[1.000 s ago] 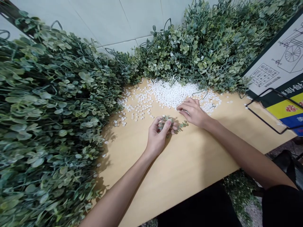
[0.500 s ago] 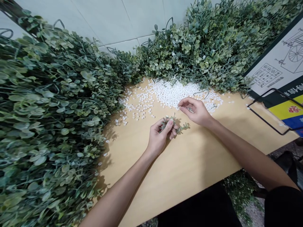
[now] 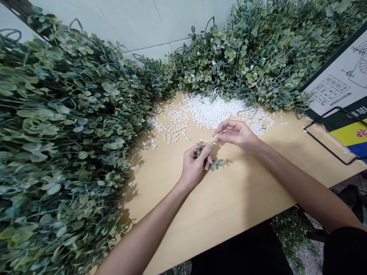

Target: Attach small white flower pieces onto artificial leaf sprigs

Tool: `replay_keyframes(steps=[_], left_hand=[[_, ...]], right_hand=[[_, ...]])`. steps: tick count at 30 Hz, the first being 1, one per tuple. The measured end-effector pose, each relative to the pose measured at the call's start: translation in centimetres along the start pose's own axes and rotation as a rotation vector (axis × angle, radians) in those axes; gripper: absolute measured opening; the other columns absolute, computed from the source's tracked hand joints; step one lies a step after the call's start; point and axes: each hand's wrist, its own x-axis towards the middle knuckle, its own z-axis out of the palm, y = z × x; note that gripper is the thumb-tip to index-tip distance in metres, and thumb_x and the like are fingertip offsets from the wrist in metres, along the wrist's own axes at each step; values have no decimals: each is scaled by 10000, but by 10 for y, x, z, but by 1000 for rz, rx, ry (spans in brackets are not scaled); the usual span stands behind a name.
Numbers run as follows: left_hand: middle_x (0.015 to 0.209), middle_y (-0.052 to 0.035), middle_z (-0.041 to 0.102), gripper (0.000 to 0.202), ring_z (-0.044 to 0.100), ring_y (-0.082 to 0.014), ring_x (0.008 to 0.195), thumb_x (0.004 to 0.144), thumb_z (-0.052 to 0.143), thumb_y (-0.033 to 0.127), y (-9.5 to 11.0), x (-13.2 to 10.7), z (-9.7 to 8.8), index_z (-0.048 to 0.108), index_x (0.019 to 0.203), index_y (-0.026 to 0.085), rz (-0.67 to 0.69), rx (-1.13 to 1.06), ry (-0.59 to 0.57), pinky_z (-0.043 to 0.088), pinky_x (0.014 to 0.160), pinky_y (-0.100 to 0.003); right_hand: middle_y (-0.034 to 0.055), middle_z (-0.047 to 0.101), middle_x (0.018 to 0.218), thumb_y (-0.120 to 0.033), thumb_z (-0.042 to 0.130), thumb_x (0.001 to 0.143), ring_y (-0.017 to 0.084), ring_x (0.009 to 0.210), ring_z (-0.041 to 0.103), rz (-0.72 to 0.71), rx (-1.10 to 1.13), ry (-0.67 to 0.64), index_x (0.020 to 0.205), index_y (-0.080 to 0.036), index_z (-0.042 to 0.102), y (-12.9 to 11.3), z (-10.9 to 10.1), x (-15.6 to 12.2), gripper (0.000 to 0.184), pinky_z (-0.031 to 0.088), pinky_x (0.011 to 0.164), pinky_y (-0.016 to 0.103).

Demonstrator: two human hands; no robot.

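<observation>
My left hand (image 3: 195,166) is closed round a small green leafy sprig (image 3: 218,163) just above the wooden table (image 3: 229,198); part of the sprig sticks out to the right of the fingers. My right hand (image 3: 236,134) pinches a tiny white bead (image 3: 215,136) between thumb and forefinger, right at the tip of the sprig. A heap of white beads (image 3: 212,110) lies on the table just behind both hands, thinning out to the left.
Piles of artificial green foliage (image 3: 57,133) fill the left side, and more foliage (image 3: 252,53) banks along the back by the tiled wall. A printed sign in a black wire stand (image 3: 335,114) stands at the right. The table's front edge runs near my lap.
My right hand lifted from the bead heap with a bead pinched and came left to the sprig's tip. My left hand stayed put, holding the sprig.
</observation>
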Motion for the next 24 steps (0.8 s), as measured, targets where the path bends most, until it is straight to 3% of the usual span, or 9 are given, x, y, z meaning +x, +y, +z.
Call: replay_keyframes(steps=[5,10,16,24], left_hand=[[518,39,608,278,417,-57,362,876,788,439,2,-1,1,705,884,174,3,-16,12,361,408,-202],[511,43,600,289,405,-57,353,867,791,451,2,-1,1,701,873,177,1,0,14,346,402,-206],[513,47,597,264,408,-58,355,883,778,428,0,0,-1,706,891,174,16,3,0,340,398,-202],[508,51,587,248,397,-54,357,893,770,404,0,-2,0,711,896,163,22,8,0,338,391,-195]], right_hand=[[44,749,945,-396,924,753,207,872,783,61,109,-47,945,-173,718,3,-1,0,359,652,858,363],[32,751,889,-387,936,738,154,740,746,25,49,-44,939,-171,713,3,0,0,369,628,729,280],[35,755,889,-385,950,716,175,786,762,13,41,-50,922,-170,703,1,4,-1,387,639,816,322],[36,761,921,-338,945,721,167,808,756,-4,20,-77,929,-165,702,2,1,-2,363,632,817,309]])
